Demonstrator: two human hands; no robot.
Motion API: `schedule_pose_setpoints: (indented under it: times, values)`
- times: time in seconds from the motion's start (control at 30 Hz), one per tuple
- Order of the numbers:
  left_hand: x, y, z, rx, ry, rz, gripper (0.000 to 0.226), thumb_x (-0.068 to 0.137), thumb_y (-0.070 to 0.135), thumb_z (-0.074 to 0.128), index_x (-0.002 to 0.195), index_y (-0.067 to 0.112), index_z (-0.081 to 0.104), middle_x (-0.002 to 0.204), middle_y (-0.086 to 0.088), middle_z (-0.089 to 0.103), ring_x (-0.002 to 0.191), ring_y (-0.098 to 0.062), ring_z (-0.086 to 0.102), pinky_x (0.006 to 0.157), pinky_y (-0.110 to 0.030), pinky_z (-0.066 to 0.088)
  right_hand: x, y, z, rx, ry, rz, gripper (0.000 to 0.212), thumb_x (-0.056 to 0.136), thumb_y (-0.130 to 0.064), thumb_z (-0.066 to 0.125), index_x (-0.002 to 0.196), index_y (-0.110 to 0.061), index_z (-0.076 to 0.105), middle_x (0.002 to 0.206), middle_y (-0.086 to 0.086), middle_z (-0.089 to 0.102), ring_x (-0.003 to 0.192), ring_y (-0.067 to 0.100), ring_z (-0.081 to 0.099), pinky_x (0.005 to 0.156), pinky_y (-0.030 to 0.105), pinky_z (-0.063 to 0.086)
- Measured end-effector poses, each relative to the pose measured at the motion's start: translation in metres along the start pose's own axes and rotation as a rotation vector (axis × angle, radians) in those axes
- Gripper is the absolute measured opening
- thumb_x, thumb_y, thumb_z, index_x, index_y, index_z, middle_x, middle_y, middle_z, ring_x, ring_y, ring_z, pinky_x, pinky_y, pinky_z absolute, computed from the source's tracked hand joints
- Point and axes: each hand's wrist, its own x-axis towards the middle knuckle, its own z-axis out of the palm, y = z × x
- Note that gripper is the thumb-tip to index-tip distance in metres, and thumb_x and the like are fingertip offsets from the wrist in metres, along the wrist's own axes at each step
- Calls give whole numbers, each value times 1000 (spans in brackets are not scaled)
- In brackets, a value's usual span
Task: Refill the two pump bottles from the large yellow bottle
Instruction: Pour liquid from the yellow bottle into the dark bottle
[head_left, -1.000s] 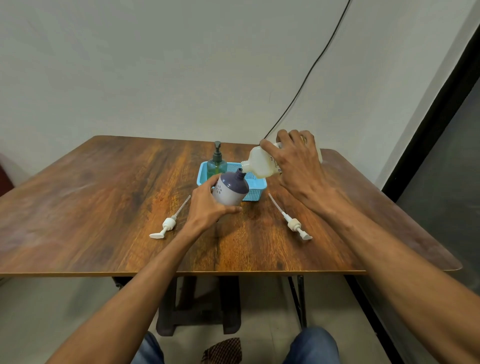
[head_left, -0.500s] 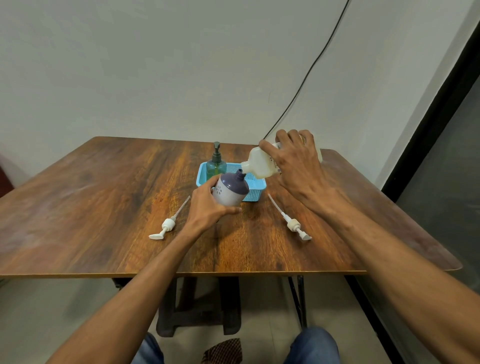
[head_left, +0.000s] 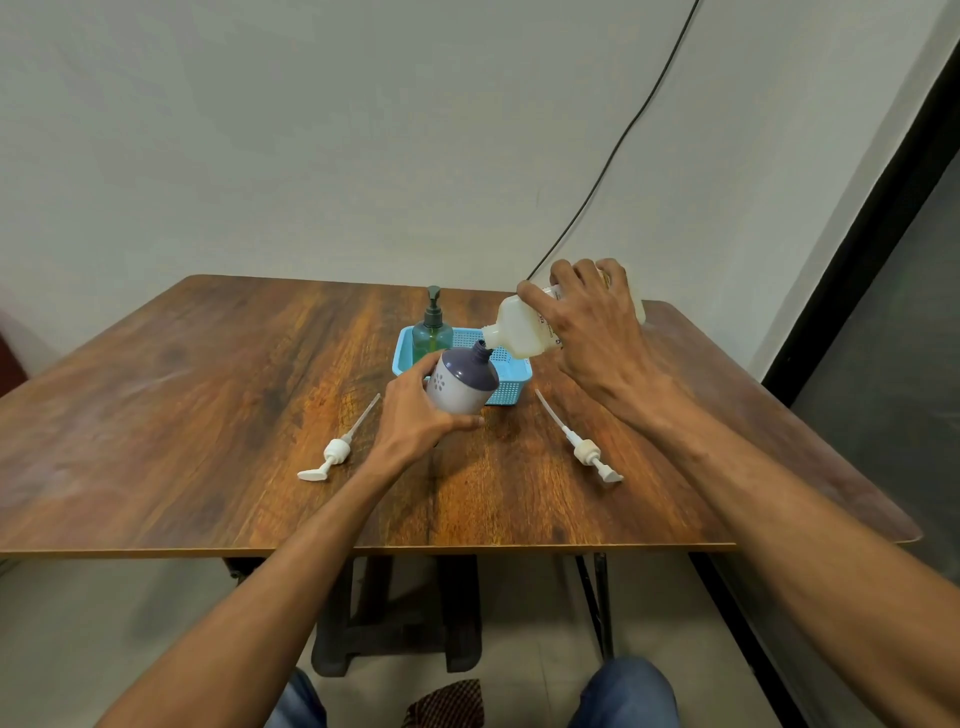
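Note:
My left hand (head_left: 410, 422) grips a squat white bottle with a purple top (head_left: 461, 382), tilted toward the right, its pump removed. My right hand (head_left: 592, 332) holds the large pale yellow bottle (head_left: 519, 330) tipped nearly level, its open mouth right at the purple bottle's neck. A green pump bottle (head_left: 432, 332) with its pump on stands in the blue basket (head_left: 511, 392) behind. Two white pump heads with tubes lie on the table: a left pump (head_left: 335, 452) and a right pump (head_left: 584, 447).
The wooden table (head_left: 182, 415) has its front edge close to my knees. A black cable (head_left: 613, 150) runs down the wall behind. A dark door frame (head_left: 857, 260) stands to the right.
The yellow bottle's mouth has stayed at the purple bottle's neck; both hands hold almost still, with only a slight shift of the view.

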Motion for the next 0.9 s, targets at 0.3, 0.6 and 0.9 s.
schedule_pose_setpoints:
  times: [0.3, 0.6, 0.9]
  values:
    - [0, -1, 0, -10, -4, -4, 92, 57, 24, 96, 138, 13, 53, 129, -6, 63, 108, -13, 57, 88, -24, 49, 0, 1, -2, -10, 19, -18, 65, 74, -9, 74, 133, -21, 51, 120, 17, 55, 108, 36, 53, 97, 52, 36]
    - [-1, -1, 0, -22, -14, 1, 91, 57, 24, 96, 137, 13, 53, 129, -6, 63, 106, -12, 57, 86, -20, 47, 0, 0, -4, -13, 26, -22, 62, 75, -7, 72, 132, -20, 52, 120, 17, 55, 107, 37, 53, 98, 52, 37]
    - [-1, -3, 1, -12, -12, 0, 90, 55, 26, 96, 134, 16, 54, 125, -2, 64, 102, -9, 57, 76, -8, 41, 2, -2, -5, -17, 12, -26, 62, 76, -7, 72, 133, -20, 51, 122, 18, 54, 109, 37, 52, 99, 52, 35]
